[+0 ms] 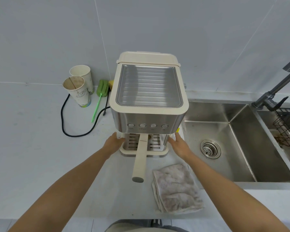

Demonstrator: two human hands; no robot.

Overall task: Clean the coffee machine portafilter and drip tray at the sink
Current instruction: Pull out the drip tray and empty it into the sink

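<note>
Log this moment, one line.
left hand: at left of cream slotted drip tray | right hand: its right | cream-handled portafilter: mounted | stage: nothing removed

The light is bright, soft and even, with a cool bluish tint. Just beyond the fingers [118, 139], the machine top [148, 86] shows pale bands of glare, and right of the fingers the sink [213, 114] gleams softly. Shadows are faint. Toward the edges wall lines bend and forearms stretch. Details look slightly soft.

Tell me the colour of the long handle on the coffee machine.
The handle is cream with a grey end cap; the head view shows it.
</note>
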